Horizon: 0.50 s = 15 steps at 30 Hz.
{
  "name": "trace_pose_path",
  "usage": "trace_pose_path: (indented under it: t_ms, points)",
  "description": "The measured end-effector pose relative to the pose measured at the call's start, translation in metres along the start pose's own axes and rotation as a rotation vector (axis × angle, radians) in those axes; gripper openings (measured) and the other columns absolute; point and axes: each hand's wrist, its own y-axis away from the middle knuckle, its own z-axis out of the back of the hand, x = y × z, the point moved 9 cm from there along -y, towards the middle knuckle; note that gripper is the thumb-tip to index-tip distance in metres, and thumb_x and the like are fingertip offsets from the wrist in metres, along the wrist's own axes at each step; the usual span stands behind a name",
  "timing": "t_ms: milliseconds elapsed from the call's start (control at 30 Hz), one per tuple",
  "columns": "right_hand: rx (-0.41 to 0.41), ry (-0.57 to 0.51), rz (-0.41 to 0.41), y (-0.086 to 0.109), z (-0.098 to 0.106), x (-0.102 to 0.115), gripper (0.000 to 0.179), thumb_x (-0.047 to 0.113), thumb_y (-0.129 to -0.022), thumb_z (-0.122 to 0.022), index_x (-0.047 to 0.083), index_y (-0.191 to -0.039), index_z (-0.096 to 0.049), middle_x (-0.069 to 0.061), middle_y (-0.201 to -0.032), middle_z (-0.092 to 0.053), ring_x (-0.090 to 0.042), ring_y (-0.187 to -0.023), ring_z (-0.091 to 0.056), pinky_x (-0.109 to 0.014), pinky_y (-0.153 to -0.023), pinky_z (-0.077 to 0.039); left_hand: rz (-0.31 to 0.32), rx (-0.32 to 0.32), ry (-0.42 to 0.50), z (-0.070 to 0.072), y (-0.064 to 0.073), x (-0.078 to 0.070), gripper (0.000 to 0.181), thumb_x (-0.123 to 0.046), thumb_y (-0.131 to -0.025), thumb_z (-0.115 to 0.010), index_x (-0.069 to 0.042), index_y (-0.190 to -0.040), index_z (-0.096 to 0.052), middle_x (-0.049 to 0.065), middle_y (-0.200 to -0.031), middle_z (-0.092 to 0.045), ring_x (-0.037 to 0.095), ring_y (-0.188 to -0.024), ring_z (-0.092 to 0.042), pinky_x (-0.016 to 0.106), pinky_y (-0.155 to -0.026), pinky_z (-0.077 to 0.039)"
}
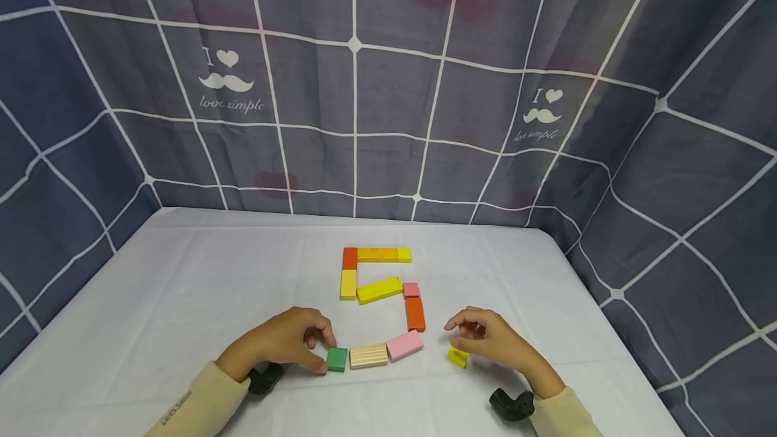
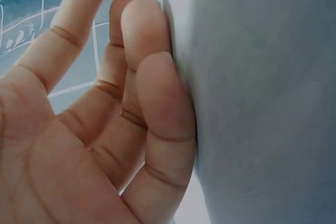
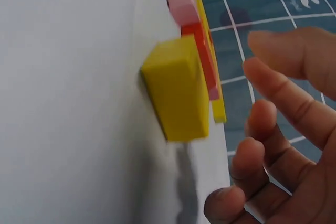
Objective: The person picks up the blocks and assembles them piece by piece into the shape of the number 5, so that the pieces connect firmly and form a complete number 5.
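My left hand (image 1: 291, 339) is at the left end of the bottom row, with thumb and index finger pinching a small green block (image 1: 336, 359). In the left wrist view the other fingers (image 2: 163, 93) curl against the white cloth, and the green block is hidden. Beside the green block lie a ribbed wooden block (image 1: 368, 356) and a pink block (image 1: 405, 346). My right hand (image 1: 494, 339) hovers by a small yellow block (image 1: 458, 357), its fingers loosely bent. A gap shows between those fingers and the yellow block (image 3: 176, 93) in the right wrist view.
Farther back, an orange block (image 1: 415, 314), a small pink block (image 1: 411, 290), a slanted yellow block (image 1: 380, 290) and several more yellow and orange blocks continue the line, shaped like a 5. White cloth (image 1: 212, 268) covers the table. Gridded dark curtains (image 1: 388, 100) surround it.
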Motion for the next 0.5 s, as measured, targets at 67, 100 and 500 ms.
trace_pose_path:
  t_ms: [67, 100, 500]
  points:
    - [0.028, -0.025, -0.004, 0.002, 0.002, -0.006, 0.020, 0.002, -0.094, -0.080, -0.003, -0.113, -0.075, -0.009, -0.091, -0.060, -0.011, -0.080, -0.053, -0.024, -0.068, -0.044, -0.004, -0.003, -0.005, 0.000, 0.000, -0.001, 0.027, -0.011, -0.077, -0.098, -0.017, -0.095, -0.078, -0.007, -0.095, -0.067, 0.009, -0.078, -0.055, 0.024, -0.070, -0.046]
    - [0.047, -0.037, -0.007, 0.003, 0.003, -0.009, 0.022, 0.002, -0.093, -0.080, -0.003, -0.114, -0.074, -0.012, -0.092, -0.061, -0.011, -0.080, -0.053, -0.024, -0.068, -0.044, -0.003, -0.005, -0.006, 0.000, 0.000, -0.002, 0.027, -0.012, -0.077, -0.098, -0.017, -0.095, -0.078, -0.007, -0.096, -0.066, 0.010, -0.078, -0.055, 0.025, -0.070, -0.046]
    - [0.305, -0.105, 0.031, 0.003, 0.006, -0.053, 0.048, 0.011, -0.090, -0.086, 0.009, -0.136, -0.072, -0.002, -0.107, -0.063, -0.016, -0.088, -0.056, -0.026, -0.068, -0.048, -0.008, -0.020, -0.039, 0.001, 0.001, -0.004, 0.027, -0.014, -0.078, -0.098, -0.018, -0.096, -0.078, -0.008, -0.095, -0.065, 0.010, -0.078, -0.055, 0.025, -0.070, -0.046]
